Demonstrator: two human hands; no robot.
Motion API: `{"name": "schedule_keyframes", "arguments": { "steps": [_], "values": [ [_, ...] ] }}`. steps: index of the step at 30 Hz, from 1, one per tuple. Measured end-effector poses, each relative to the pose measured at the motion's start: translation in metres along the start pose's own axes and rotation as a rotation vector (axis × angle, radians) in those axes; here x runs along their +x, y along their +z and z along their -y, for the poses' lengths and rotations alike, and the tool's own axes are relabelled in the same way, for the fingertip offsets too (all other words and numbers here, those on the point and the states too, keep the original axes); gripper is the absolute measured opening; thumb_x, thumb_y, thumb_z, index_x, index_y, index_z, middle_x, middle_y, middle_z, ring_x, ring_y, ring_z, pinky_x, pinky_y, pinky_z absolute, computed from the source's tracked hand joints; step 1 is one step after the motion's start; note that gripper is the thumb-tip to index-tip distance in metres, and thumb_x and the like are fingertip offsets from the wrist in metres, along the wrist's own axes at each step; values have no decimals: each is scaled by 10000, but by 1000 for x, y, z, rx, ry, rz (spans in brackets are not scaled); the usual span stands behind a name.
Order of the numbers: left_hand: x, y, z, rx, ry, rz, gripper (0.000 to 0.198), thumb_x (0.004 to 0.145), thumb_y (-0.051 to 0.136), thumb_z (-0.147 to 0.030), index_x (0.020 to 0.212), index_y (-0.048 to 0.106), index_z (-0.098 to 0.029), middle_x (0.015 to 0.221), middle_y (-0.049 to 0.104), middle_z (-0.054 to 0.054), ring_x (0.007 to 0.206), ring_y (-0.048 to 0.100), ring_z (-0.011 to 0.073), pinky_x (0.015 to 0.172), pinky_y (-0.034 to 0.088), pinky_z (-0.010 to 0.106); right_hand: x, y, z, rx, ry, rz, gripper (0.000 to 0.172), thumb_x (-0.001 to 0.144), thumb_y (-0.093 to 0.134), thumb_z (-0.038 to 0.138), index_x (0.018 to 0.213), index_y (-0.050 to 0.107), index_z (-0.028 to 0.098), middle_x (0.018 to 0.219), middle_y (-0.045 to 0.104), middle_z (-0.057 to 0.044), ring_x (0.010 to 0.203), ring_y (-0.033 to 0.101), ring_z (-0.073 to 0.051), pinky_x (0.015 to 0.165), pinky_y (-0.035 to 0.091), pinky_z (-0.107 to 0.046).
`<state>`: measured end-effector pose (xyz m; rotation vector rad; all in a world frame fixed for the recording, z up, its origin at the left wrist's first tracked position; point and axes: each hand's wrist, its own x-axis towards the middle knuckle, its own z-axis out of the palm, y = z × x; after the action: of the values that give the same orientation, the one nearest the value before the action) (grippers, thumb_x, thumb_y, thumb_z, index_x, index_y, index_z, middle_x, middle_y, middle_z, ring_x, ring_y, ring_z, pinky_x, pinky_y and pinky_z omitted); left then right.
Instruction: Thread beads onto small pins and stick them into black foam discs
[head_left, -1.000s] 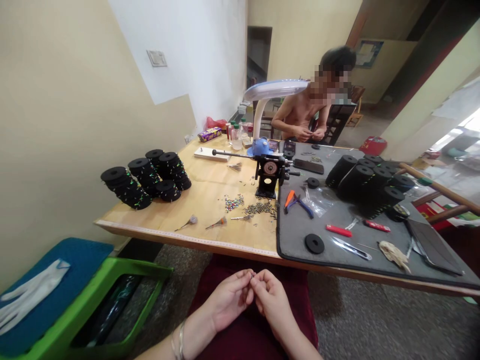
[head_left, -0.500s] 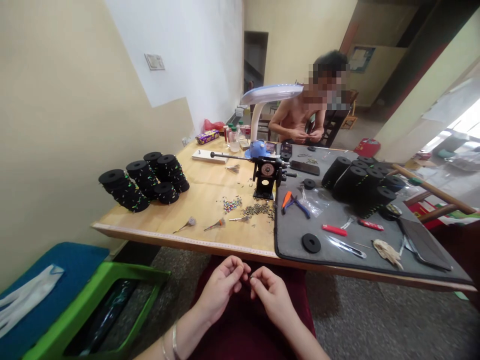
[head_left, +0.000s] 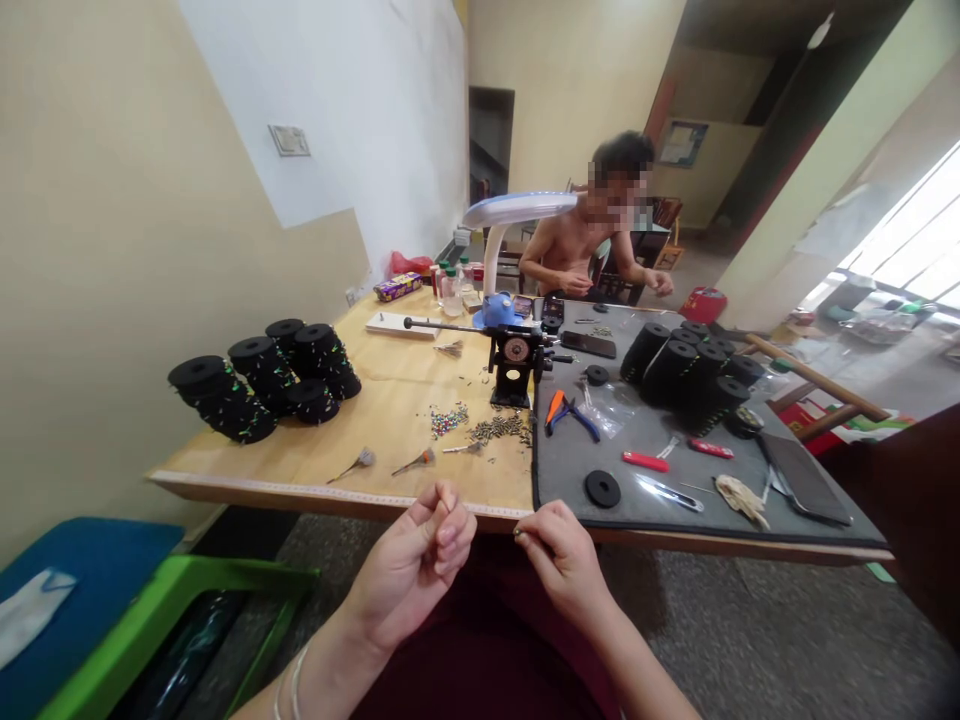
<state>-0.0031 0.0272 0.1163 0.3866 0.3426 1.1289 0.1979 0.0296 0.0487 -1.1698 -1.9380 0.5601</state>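
Note:
In front of the table's near edge, my left hand [head_left: 420,550] is closed, thumb against the curled fingers; anything inside the pinch is too small to make out. To its right, my right hand [head_left: 564,555] pinches a tiny dark, greenish piece [head_left: 519,533] between thumb and fingertips. A gap separates the two hands. Just beyond them on the wood lie several small brush-like bundles, one with an orange band [head_left: 420,459]. Behind these are a pile of coloured beads [head_left: 448,420] and a pile of small metallic bits [head_left: 501,429].
Black foam spools [head_left: 251,372] stack at left, more [head_left: 679,355] at right. A black winding device [head_left: 514,368] stands mid-table below a lamp [head_left: 517,207]. The grey mat [head_left: 559,470] bears pliers [head_left: 574,415], red-handled knives and a foam disc [head_left: 602,488]. Another person [head_left: 577,245] sits opposite.
My hands have moved apart and up towards the table edge, the right one with the tiny piece showing at its fingertips. The view has shifted; the other person's hands have also separated.

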Motion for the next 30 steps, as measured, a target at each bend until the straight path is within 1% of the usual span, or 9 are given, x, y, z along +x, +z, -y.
{"name": "schedule_keyframes", "arguments": {
  "steps": [4, 9, 13, 19, 22, 25, 27, 29, 30],
  "values": [
    [3, 3, 0, -31, -2, -12, 136, 747, 688, -59, 742, 574, -132, 561, 478, -41, 477, 427, 31, 422, 339, 106, 1, -4, -17, -65, -33, -31, 128, 875, 517, 176, 835, 635, 207, 692, 595, -33, 758, 507, -198, 669, 413, -295],
    [5, 3, 3, -74, -9, -44, 135, 734, 698, -57, 736, 580, -122, 551, 478, -44, 467, 437, 26, 419, 361, 102, -4, 0, -31, -80, -18, -42, 122, 875, 520, 182, 849, 638, 202, 706, 593, -34, 758, 518, -195, 666, 419, -292],
    [8, 10, 0, -94, -3, -32, 147, 715, 704, -37, 731, 585, -121, 537, 478, -48, 460, 439, 24, 413, 360, 97, -8, 2, -39, -113, 1, -64, 132, 888, 508, 200, 851, 635, 199, 717, 601, -40, 771, 518, -201, 681, 417, -304],
    [14, 17, -4, -73, 20, -9, 179, 699, 731, -62, 723, 569, -134, 528, 463, -60, 453, 418, 18, 410, 321, 91, -5, -5, -43, -187, -28, -87, 168, 905, 482, 209, 851, 642, 209, 765, 666, -53, 780, 515, -212, 727, 424, -341],
    [15, 16, 1, 46, 21, -5, 190, 718, 739, -130, 729, 549, -146, 545, 471, -59, 468, 412, 22, 422, 304, 102, -6, -8, -42, -222, -33, -63, 166, 899, 494, 202, 903, 659, 223, 838, 697, -58, 799, 528, -220, 740, 444, -352],
    [17, 14, 10, 282, -25, -26, 202, 761, 715, -229, 754, 526, -159, 568, 506, -45, 496, 429, 41, 454, 316, 129, -8, -10, -32, -192, -11, -48, 222, 879, 523, 210, 1060, 650, 232, 912, 704, -81, 856, 556, -244, 770, 473, -376],
    [17, 12, 15, 475, -49, -41, 229, 778, 693, -303, 760, 511, -164, 578, 527, -34, 505, 440, 57, 469, 327, 154, -9, -12, -18, -71, 48, -65, 303, 879, 517, 228, 1169, 604, 224, 991, 689, -105, 930, 576, -254, 824, 481, -390],
    [15, 10, 19, 669, -58, -36, 261, 781, 675, -360, 750, 506, -164, 580, 536, -27, 506, 447, 71, 482, 344, 178, -8, -13, 0, 146, 140, -58, 349, 901, 479, 251, 1242, 546, 224, 1121, 649, -119, 1024, 580, -246, 893, 468, -388],
    [14, 9, 21, 753, -56, -25, 273, 783, 665, -381, 742, 506, -163, 581, 537, -24, 507, 449, 76, 491, 356, 189, -7, -12, 10, 269, 192, -41, 363, 909, 467, 268, 1266, 520, 228, 1148, 640, -114, 1054, 579, -240, 911, 464, -383]
  ]
}}
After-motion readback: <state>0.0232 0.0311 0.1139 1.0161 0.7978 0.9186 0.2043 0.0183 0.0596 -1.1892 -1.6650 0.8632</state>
